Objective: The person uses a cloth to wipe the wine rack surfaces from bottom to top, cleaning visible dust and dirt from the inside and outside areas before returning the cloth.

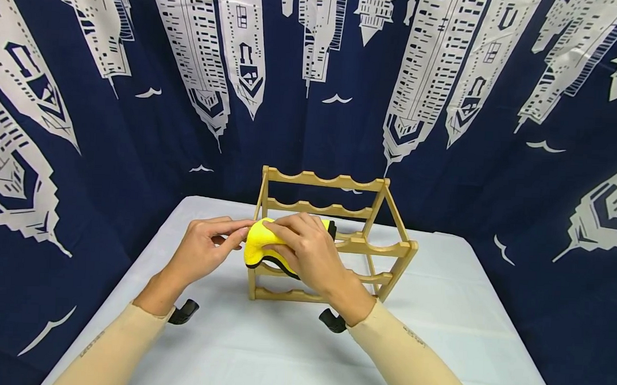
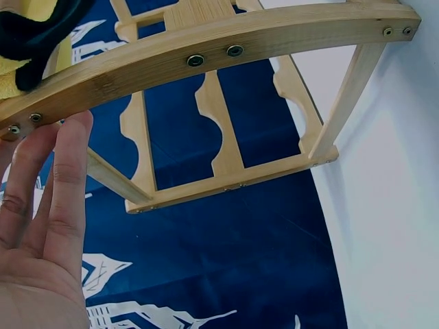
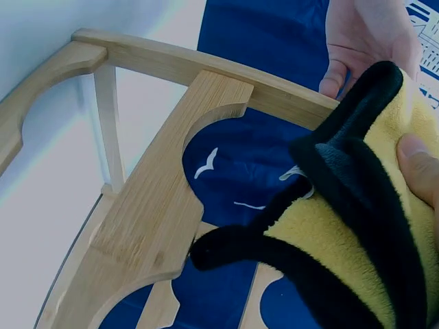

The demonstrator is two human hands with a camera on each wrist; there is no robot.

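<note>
A yellow cloth [image 1: 259, 236] with black edging lies over the front left top corner of a wooden wine rack [image 1: 373, 248]. My right hand [image 1: 308, 250] grips the cloth from above, its thumb [image 3: 418, 161] pressed into the yellow pile. At the same corner, my left hand [image 1: 200, 248] pinches the rack's left side post [image 2: 123, 72], thumb and forefinger closing near the cloth's edge. In the left wrist view its fingertips meet the underside of that post. Folded black edging [image 3: 357, 178] hangs beside a scalloped rail [image 3: 147, 199] in the right wrist view.
The rack stands on a table with a white cover [image 1: 250, 351]. Behind it hangs a dark blue curtain [image 1: 300, 135] printed with white buildings and birds. Black wrist mounts [image 1: 183, 312] sit below both wrists.
</note>
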